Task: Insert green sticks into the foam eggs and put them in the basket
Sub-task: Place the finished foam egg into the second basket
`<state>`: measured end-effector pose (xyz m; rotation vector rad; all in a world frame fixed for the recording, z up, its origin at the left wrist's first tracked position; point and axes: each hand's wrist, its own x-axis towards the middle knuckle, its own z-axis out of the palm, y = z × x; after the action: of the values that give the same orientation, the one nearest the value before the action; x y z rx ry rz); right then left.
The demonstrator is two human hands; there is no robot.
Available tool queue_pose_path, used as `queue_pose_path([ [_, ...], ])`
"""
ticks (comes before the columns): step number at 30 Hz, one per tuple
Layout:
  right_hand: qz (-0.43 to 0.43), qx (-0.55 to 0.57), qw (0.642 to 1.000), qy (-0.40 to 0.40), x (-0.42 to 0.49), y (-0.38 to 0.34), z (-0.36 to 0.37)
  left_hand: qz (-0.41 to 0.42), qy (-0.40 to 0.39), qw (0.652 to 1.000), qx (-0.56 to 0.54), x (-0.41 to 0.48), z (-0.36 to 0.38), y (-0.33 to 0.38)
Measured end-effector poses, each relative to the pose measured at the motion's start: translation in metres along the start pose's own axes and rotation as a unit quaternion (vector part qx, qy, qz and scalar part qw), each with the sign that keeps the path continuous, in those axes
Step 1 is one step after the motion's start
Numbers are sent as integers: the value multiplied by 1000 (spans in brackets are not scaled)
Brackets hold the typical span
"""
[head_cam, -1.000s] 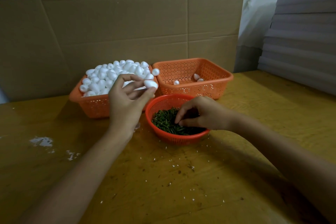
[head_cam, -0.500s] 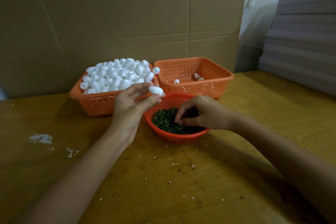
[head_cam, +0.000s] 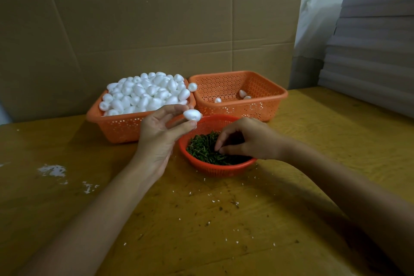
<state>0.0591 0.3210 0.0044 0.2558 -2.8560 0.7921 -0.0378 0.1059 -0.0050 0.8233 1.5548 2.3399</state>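
The wooden table (head_cam: pixel 224 219) carries the heaped egg basket (head_cam: pixel 116 127) beyond the left hand (head_cam: pixel 156 136) and the near-empty basket (head_cam: pixel 264 105) beyond the right hand (head_cam: pixel 248 139). In the round basket (head_cam: pixel 215 170) under it, the right hand's fingers curl into the green sticks (head_cam: pixel 201 152); I cannot tell if they hold one. The left hand pinches a foam egg (head_cam: pixel 192 114), long axis sideways, just up-left of the right hand.

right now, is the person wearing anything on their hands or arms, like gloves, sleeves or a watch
Nothing worn shows. The left hand and right hand are bare: no gloves, and no ring, watch or band that I can make out. The left forearm and right forearm are uncovered to the frame's edge, no sleeve in view.
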Motion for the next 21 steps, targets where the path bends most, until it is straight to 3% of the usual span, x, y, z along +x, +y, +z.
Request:
queue_pose_path([
  [21,6,-3,1000,-4,1,0,1,40,-41,994,92,0,-2,-3],
])
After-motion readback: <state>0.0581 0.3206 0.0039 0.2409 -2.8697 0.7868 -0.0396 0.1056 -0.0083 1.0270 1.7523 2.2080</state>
